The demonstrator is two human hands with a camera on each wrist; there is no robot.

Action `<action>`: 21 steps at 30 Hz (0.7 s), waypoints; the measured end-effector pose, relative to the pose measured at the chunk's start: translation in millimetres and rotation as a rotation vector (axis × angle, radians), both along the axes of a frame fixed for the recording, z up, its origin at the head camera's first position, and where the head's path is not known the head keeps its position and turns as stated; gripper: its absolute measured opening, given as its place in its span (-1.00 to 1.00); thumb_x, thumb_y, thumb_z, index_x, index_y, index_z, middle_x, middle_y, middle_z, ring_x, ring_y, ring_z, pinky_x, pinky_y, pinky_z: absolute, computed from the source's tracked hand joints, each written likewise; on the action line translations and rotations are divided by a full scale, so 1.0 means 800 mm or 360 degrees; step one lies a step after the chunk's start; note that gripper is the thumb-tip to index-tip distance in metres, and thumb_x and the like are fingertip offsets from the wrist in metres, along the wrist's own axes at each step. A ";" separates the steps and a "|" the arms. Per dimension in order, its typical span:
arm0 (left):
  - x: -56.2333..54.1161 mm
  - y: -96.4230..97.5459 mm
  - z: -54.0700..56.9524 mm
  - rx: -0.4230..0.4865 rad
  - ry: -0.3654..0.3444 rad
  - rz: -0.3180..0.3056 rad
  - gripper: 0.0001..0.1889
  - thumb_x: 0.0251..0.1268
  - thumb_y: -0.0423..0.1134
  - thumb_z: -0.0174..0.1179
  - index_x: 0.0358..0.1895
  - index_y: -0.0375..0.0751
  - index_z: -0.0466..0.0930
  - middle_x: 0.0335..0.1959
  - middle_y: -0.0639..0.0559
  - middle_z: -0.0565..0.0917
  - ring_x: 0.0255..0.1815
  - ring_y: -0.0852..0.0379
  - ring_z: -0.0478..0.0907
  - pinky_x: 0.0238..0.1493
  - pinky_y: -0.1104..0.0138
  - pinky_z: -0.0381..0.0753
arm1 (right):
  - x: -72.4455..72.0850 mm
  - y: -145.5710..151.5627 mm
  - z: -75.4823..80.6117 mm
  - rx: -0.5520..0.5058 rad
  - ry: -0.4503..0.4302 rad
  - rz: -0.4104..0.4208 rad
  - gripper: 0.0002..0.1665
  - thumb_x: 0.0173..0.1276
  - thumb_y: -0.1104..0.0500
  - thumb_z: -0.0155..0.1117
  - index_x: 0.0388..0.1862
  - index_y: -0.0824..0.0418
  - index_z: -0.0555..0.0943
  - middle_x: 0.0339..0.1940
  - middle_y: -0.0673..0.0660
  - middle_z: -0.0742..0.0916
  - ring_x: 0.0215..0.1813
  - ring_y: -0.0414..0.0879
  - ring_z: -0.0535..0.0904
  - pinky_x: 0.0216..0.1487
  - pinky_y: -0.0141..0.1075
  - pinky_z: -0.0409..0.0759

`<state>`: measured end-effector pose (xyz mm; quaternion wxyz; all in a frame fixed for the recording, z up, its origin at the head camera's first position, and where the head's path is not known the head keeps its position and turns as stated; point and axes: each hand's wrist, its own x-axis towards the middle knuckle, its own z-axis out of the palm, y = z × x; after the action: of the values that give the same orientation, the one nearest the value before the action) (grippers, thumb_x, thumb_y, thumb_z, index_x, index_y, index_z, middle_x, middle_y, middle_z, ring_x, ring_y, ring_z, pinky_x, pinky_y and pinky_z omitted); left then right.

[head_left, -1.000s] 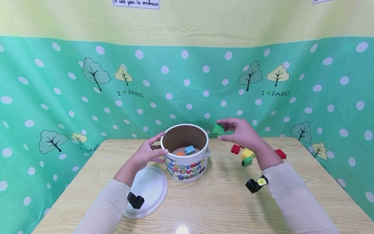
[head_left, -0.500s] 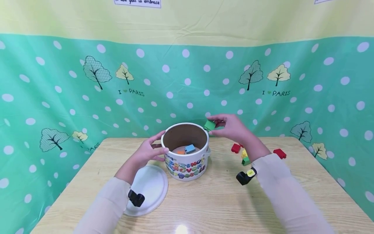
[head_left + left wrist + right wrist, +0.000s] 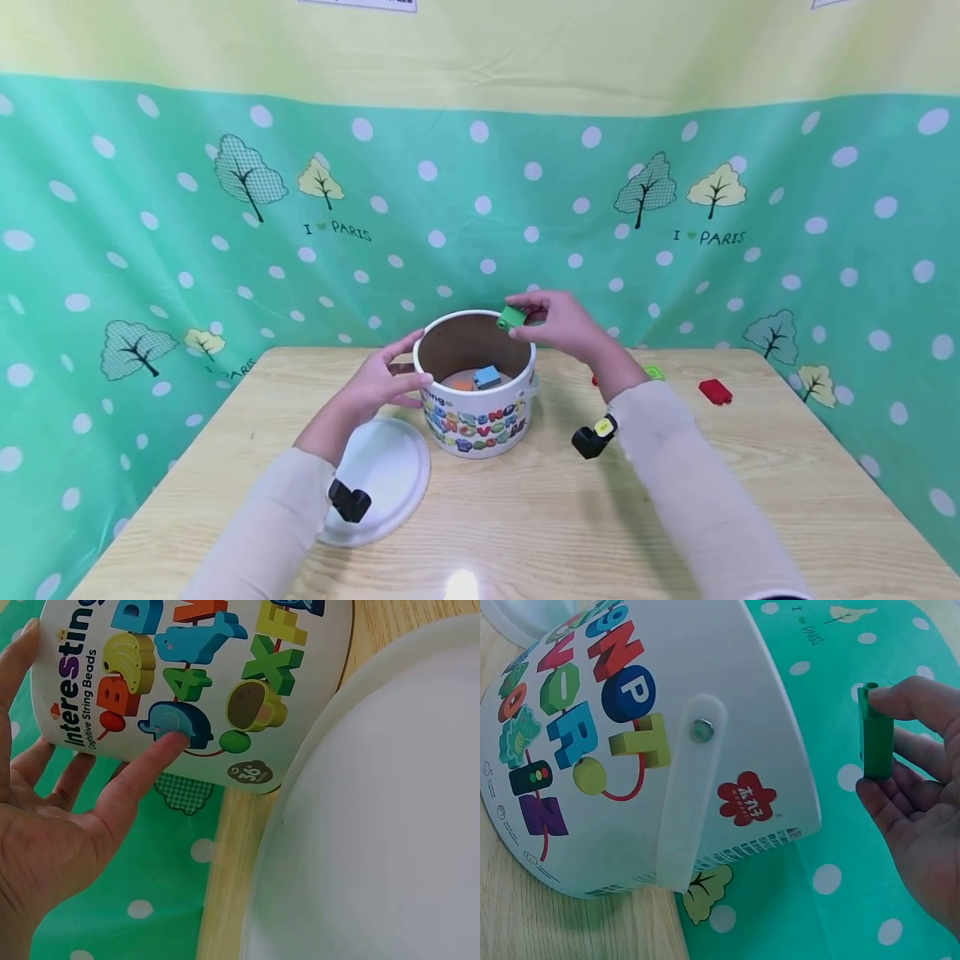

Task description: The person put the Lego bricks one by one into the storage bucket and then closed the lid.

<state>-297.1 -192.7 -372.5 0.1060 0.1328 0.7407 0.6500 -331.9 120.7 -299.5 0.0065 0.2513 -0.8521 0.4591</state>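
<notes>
The white bucket (image 3: 480, 433), printed with colourful letters, stands upright with its top uncovered. An orange block (image 3: 462, 386) and a blue block (image 3: 487, 377) lie inside on its bottom. My left hand (image 3: 378, 383) rests against the bucket's left side, fingers spread and the straight thumb (image 3: 142, 776) on the printed wall. Above the back right of the rim, my right hand (image 3: 558, 321) pinches a green building block (image 3: 877, 742) between thumb and fingertips. In the right wrist view that block is beside the bucket's rim, against the green backdrop.
A round white lid (image 3: 382, 479) lies on the wooden table (image 3: 540, 517) left of the bucket, under my left forearm. To the right are a red block (image 3: 716, 392) and a light green block (image 3: 655, 372); my right arm hides other blocks. A polka-dot cloth (image 3: 480, 200) hangs behind.
My right hand has moved left with the green block, from right of the bucket to above its rim. My left hand stays at the bucket's side.
</notes>
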 end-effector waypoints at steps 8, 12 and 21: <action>0.001 0.000 0.000 -0.0012 0.0006 0.0019 -0.06 0.13 -0.21 0.44 0.55 0.13 0.08 0.51 -0.12 0.08 0.41 -0.36 0.18 -0.12 -0.01 0.70 | -0.007 -0.015 -0.005 0.0040 0.0003 0.0021 -0.43 0.23 0.21 0.38 0.25 0.25 0.56 -0.04 0.13 0.63 -0.05 0.00 0.56 -0.06 -0.21 0.66; 0.002 0.001 0.000 -0.0002 -0.0009 0.0009 -0.05 0.13 -0.21 0.45 0.55 0.12 0.07 0.51 -0.13 0.07 0.42 -0.37 0.17 -0.11 -0.02 0.70 | -0.007 -0.020 -0.013 0.0023 -0.0029 0.0031 -0.44 0.23 0.22 0.40 0.23 0.24 0.57 -0.01 0.12 0.65 -0.01 0.01 0.58 0.00 -0.19 0.67; 0.003 0.001 0.002 -0.0024 0.0002 0.0022 -0.05 0.11 -0.18 0.46 0.54 0.15 0.08 0.51 -0.11 0.08 0.42 -0.37 0.17 -0.12 -0.01 0.70 | -0.012 -0.037 -0.029 -0.0055 -0.0076 -0.0032 -0.45 0.19 0.20 0.48 0.19 0.22 0.60 -0.04 0.11 0.67 -0.05 -0.01 0.60 -0.01 -0.22 0.67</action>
<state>-294.6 -192.2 -371.1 0.1021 0.1272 0.7465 0.6451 -341.5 91.0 -322.6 -0.0051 0.2317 -0.8464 0.4795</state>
